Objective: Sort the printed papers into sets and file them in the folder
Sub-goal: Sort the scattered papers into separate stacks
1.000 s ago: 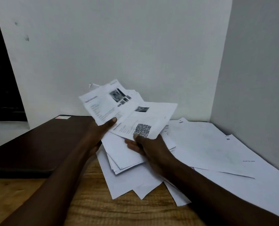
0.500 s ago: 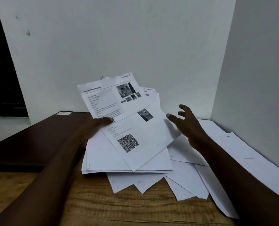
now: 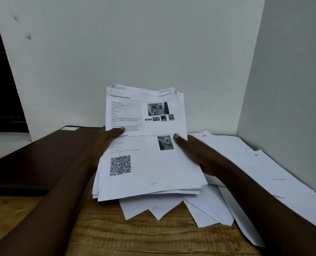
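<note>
**newbie:** what's different from half a second ago?

**regular:** The folder (image 3: 33, 159) lies flat at the left, not in use. Your left hand (image 3: 105, 137) grips the stack of printed papers (image 3: 149, 163), thumb on top, tilted up over the table (image 3: 116, 233). Your right hand (image 3: 196, 154) was in the air. Now it pinches the stack's right edge, and the fanned sheets are squared. The loose sheets (image 3: 264, 163) to the right look unsorted, so it's early days.

small print (image 3: 125, 118) on papers (image 3: 153, 174) illegible
</note>
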Demonstrator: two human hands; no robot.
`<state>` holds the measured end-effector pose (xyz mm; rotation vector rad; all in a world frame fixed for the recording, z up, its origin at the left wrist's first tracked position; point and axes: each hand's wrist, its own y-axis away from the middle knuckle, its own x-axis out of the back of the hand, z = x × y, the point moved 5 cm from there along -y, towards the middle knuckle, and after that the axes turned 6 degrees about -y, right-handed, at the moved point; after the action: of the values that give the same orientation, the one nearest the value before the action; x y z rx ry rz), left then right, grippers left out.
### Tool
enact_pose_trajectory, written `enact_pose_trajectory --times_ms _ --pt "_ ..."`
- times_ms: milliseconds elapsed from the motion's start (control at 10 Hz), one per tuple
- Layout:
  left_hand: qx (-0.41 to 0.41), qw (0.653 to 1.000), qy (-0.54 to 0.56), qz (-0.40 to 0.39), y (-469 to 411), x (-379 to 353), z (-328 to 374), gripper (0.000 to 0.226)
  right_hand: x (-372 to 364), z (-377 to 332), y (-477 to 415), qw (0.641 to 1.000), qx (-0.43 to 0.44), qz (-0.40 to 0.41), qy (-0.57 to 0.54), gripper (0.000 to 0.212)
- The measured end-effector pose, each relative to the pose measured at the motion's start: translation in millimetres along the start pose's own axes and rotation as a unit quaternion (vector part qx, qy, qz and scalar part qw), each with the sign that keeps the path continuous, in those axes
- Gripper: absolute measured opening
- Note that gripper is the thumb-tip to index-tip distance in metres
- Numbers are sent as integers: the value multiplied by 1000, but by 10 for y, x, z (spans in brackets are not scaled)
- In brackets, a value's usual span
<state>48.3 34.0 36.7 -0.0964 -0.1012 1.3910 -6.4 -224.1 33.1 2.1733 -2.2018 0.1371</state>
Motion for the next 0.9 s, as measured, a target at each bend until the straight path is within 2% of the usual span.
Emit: enact_pose_trajectory --times_ms 100,200,300,400,500,600,700,800,900 --pt "31 999 -13 -20 43 -122 5 31 -133 14 35 999 21 -48 16 39" --pt "75 996 -36 -39 5 -79 -118 20 75 -1 -26 979 57 8 196 54" --pt "113 990 -79 -6 7 31 -199 36 525 63 -37 892 -20 169 419 87" --pt "94 992 -89 12 -2 28 -190 38 643 309 23 854 -133 158 477 121" --pt "80 994 -74 16 5 4 -154 33 666 381 -7 851 -161 162 473 128" --pt "68 996 -49 14 20 -11 -123 36 639 374 -62 856 -147 182 460 113" --pt "73 997 -32 4 41 -58 -105 27 700 316 -46 857 -110 225 449 67" --pt "83 996 -14 -1 36 -72 -96 22 860 166 53 871 -38 292 394 25" --pt "95 995 -15 -7 117 -74 -53 30 806 -164 139 947 108 262 152 17"
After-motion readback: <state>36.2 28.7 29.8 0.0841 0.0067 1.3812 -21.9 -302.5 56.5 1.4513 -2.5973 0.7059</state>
